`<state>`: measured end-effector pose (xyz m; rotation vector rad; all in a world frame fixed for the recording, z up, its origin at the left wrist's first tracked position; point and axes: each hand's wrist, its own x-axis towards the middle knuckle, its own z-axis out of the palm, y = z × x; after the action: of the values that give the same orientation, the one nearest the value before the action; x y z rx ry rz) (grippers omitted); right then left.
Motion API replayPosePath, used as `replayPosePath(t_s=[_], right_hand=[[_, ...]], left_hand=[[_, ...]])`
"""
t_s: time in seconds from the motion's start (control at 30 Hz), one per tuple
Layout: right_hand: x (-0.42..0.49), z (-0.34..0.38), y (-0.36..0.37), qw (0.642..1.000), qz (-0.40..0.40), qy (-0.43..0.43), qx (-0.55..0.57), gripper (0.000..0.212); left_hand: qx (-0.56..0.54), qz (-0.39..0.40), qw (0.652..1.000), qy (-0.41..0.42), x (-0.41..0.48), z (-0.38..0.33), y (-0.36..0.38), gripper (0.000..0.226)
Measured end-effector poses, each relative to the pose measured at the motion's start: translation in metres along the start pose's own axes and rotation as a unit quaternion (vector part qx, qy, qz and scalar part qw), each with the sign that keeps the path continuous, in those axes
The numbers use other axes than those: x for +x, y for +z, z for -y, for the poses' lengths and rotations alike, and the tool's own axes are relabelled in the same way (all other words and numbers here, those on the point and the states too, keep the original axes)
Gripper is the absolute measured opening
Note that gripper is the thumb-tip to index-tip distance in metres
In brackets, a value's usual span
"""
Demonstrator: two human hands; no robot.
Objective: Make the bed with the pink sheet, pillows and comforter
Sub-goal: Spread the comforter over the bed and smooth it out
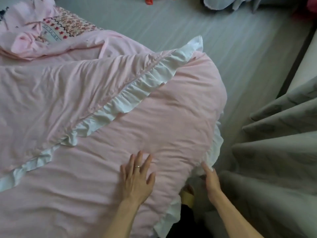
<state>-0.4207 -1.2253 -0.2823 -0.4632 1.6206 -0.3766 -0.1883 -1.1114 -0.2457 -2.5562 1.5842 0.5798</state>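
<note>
Where the pink comforter [154, 126] spreads over the near and left part of the bed, its cloth looks soft and matte, puffed into a rounded lobe and creased with shallow wrinkles. A gathered white ruffle [130, 98] runs diagonally across it, where one layer is folded back over another. More of the same frill trims the curved edge toward the bed's right side.

The left hand [137, 181] lies flat on the comforter near the bed's near edge, palm down. Its fingers are straight and fanned apart, a thin ring [137, 166] on one of them, and it grips nothing. The right hand [211, 182] reaches to the comforter's right edge, and its straight fingers rest against the white frill there. Its thumb is hidden, so a pinch cannot be ruled out.

Beyond the comforter, the smooth grey-blue sheet [223, 48] covers the mattress up to the far edge. At the bed's far left corner sits a crumpled pink cloth [25, 36], and a floral printed panel [68, 26] shows among its folds. Along the far edge lie a small red item [149, 0] and a pale frilled bundle [217, 4], both cut off by the frame. Heavy grey curtain [274, 160] pleats hang just beside the bed's right edge.
</note>
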Motion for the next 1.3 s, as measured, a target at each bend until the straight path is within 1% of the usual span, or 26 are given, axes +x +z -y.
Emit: replayPosePath(t_s=[0.07,0.17,0.27,0.33,0.4,0.47,0.53,0.63,0.67,0.7,0.77,0.8,0.83,0.87,0.9,0.93,0.97,1.0,1.03,1.07,1.1,1.13,1.17,1.2,1.27,1.3], right_hand=[[-0.019,-0.033,0.019,0.996,0.074,0.051,0.016,0.041],[-0.056,-0.082,0.049,0.983,0.145,0.101,-0.056,0.049],[-0.091,-0.124,0.077,0.973,0.159,0.12,-0.113,0.063],[-0.118,-0.156,0.097,0.967,0.166,0.144,-0.132,0.067],[-0.139,-0.185,0.113,0.962,0.17,0.171,-0.128,0.062],[-0.165,-0.218,0.129,0.957,0.169,0.179,-0.15,0.041],[-0.197,-0.253,0.144,0.945,0.192,0.18,-0.195,0.021],[-0.248,-0.306,0.169,0.925,0.22,0.186,-0.246,0.009],[-0.263,-0.322,0.176,0.924,0.22,0.188,-0.25,0.009],[-0.275,-0.334,0.182,0.927,0.212,0.188,-0.245,0.01],[-0.285,-0.349,0.186,0.941,0.185,0.175,-0.221,0.014],[-0.295,-0.359,0.188,0.945,0.178,0.165,-0.218,0.016],[-0.302,-0.36,0.187,0.947,0.171,0.161,-0.219,0.019],[-0.307,-0.36,0.185,0.947,0.163,0.16,-0.226,0.023],[-0.317,-0.359,0.183,0.945,0.164,0.151,-0.241,0.024],[-0.325,-0.353,0.181,0.942,0.167,0.141,-0.256,0.021],[-0.333,-0.346,0.179,0.939,0.177,0.123,-0.268,0.017],[-0.343,-0.337,0.176,0.938,0.182,0.098,-0.278,0.015],[-0.348,-0.331,0.17,0.939,0.175,0.068,-0.288,0.014],[-0.348,-0.327,0.161,0.937,0.157,0.026,-0.311,0.015],[-0.348,-0.329,0.149,0.919,0.138,-0.022,-0.368,0.02],[-0.347,-0.334,0.136,0.878,0.112,-0.062,-0.46,0.03],[-0.345,-0.339,0.123,0.814,0.087,-0.091,-0.567,0.042],[-0.331,-0.347,0.11,0.739,0.091,-0.088,-0.661,0.05],[-0.296,-0.356,0.109,0.633,0.126,-0.061,-0.761,0.05],[-0.299,-0.357,0.125,0.575,0.144,-0.076,-0.802,0.049]], left_hand=[[-0.003,0.002,1.0,-0.027,-0.036,0.019,0.012,0.066],[-0.014,0.016,0.995,-0.093,-0.108,0.052,0.029,0.065],[-0.04,0.033,0.983,-0.175,-0.182,0.087,0.044,0.064],[-0.081,0.032,0.963,-0.256,-0.238,0.117,0.054,0.063],[-0.125,0.036,0.938,-0.321,-0.287,0.147,0.066,0.064],[-0.146,0.022,0.918,-0.367,-0.333,0.176,0.078,0.062],[-0.201,0.002,0.868,-0.453,-0.381,0.2,0.088,0.056],[-0.294,-0.088,0.737,-0.602,-0.444,0.228,0.101,0.055],[-0.329,-0.116,0.665,-0.66,-0.466,0.233,0.102,0.055],[-0.365,-0.142,0.578,-0.716,-0.481,0.236,0.1,0.056],[-0.463,-0.169,0.369,-0.788,-0.504,0.245,0.108,0.063],[-0.519,-0.167,0.262,-0.796,-0.522,0.255,0.122,0.072],[-0.575,-0.166,0.175,-0.782,-0.531,0.26,0.136,0.087],[-0.62,-0.161,0.123,-0.758,-0.537,0.264,0.152,0.1],[-0.668,-0.147,0.079,-0.725,-0.546,0.265,0.162,0.104],[-0.716,-0.145,0.052,-0.681,-0.551,0.265,0.164,0.095],[-0.757,-0.158,0.026,-0.633,-0.552,0.265,0.162,0.077],[-0.772,-0.194,0.018,-0.604,-0.555,0.266,0.158,0.062],[-0.77,-0.225,0.026,-0.596,-0.555,0.266,0.155,0.051],[-0.746,-0.229,0.063,-0.622,-0.559,0.262,0.156,0.044],[-0.715,-0.219,0.103,-0.656,-0.566,0.257,0.153,0.04],[-0.678,-0.198,0.151,-0.692,-0.575,0.249,0.154,0.041],[-0.647,-0.163,0.19,-0.72,-0.586,0.239,0.159,0.042],[-0.626,-0.116,0.227,-0.737,-0.6,0.228,0.172,0.04],[-0.621,-0.05,0.252,-0.741,-0.627,0.216,0.185,0.035],[-0.608,-0.04,0.266,-0.747,-0.636,0.216,0.191,0.033]])
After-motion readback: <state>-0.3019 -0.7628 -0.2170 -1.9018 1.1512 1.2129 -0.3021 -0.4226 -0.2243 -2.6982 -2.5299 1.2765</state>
